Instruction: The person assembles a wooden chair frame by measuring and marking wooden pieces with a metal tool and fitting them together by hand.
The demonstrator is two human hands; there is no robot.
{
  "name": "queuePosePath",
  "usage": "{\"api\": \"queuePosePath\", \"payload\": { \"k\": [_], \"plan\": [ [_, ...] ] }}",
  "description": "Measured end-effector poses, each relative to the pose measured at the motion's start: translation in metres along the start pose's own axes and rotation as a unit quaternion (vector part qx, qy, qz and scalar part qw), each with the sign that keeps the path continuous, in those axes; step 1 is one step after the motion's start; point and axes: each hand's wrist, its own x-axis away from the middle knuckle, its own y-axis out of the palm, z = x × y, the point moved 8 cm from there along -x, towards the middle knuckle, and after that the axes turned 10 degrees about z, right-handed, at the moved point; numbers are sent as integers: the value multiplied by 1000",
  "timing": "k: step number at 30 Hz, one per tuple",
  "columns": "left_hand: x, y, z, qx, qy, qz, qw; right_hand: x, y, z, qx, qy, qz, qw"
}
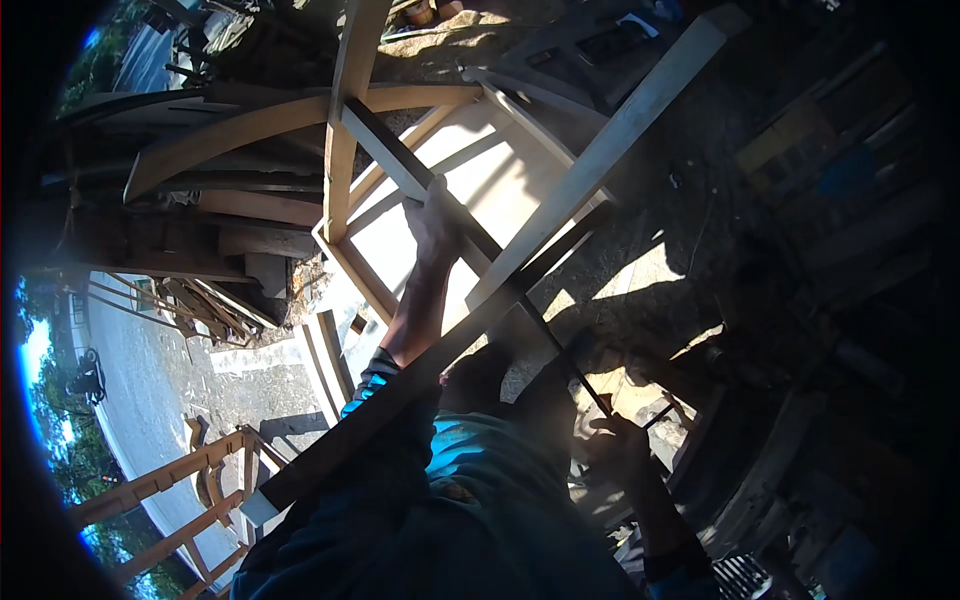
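A pale wooden crossbar [385,150] runs from an upright wooden post [343,150] down to a long wooden beam [625,140] lying diagonally across the view. My left hand [435,225] is closed around the crossbar about midway along it. At the lower right, my right hand [617,440] is closed on a long thin dark rod [562,345]. The rod's far end reaches the beam near its joint with the crossbar. What that end does there is lost in shadow. A curved wooden piece [235,130] crosses the post near its upper part.
Beneath the crossbar lies a shallow wooden tray-like frame [360,275] with a pale panel. Another slatted wooden frame [165,483] stands at the lower left. Stacked timber [265,205] fills the left side. A motorbike [88,377] is on the road beyond. Dark wood pieces crowd the right.
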Motion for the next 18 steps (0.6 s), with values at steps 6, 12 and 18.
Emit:
{"api": "queuePosePath", "payload": {
  "k": [6,12,18],
  "plan": [
    [-6,1,-6,-1,-5,-26,1000,75,20,-33,167,-512,276,796],
    [-8,-2,-3,-77,-12,-19,997,103,42,-46,452,-565,195,662],
    [-15,-3,-12,-91,-23,-31,995,91,25,-51,717,-554,238,351]
  ]
}}
